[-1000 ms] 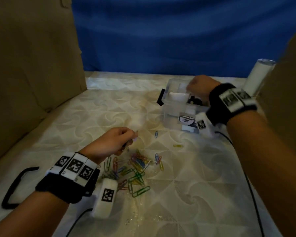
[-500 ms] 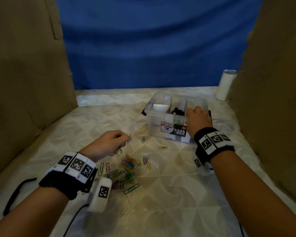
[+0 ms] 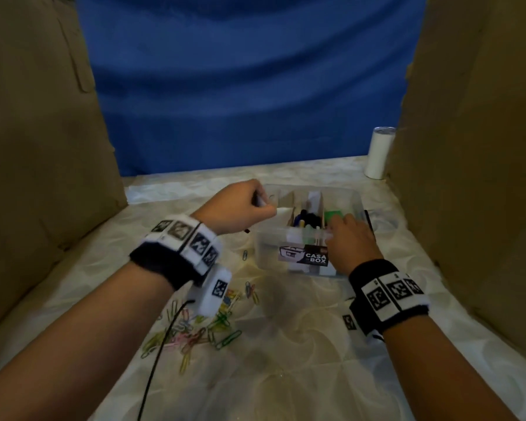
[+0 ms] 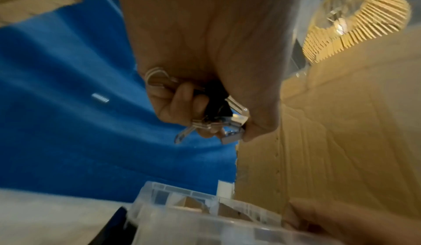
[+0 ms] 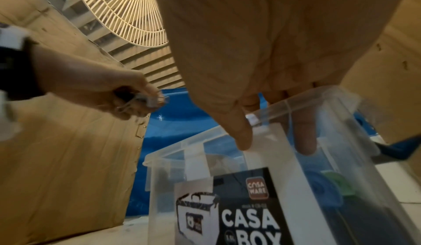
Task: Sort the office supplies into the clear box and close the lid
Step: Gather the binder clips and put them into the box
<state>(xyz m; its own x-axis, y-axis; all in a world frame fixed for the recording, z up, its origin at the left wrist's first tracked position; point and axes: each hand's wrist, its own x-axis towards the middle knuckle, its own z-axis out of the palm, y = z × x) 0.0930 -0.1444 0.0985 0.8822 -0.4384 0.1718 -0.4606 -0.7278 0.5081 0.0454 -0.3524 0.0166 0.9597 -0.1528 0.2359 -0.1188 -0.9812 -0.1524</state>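
Note:
The clear box [image 3: 271, 253] with a "CASA BOX" label stands open mid-table, split by dividers. My left hand [image 3: 264, 205] hovers over its left compartment and grips small black binder clips [image 4: 216, 108] with silver handles; the right wrist view shows this fist [image 5: 136, 99] above the box rim [image 5: 173, 159]. My right hand [image 3: 337, 227] holds the box's near wall, thumb [image 5: 243, 141] outside and fingers inside. Several coloured paper clips [image 3: 201, 329] lie loose on the cloth in front of the box, under my left forearm. The lid is not in view.
Dark pens [image 3: 307, 221] and a green item [image 3: 333, 214] sit in the box. Cardboard walls stand at the left [image 3: 37, 147] and right [image 3: 474, 147], with a blue cloth behind. A white cylinder [image 3: 378, 153] stands at the back right. A black cable [image 3: 158, 344] runs under my left wrist.
My left hand has lifted from the paper clip pile and moved forward and right to above the box's left end, still gripping its clips. My right hand has stayed on the near wall.

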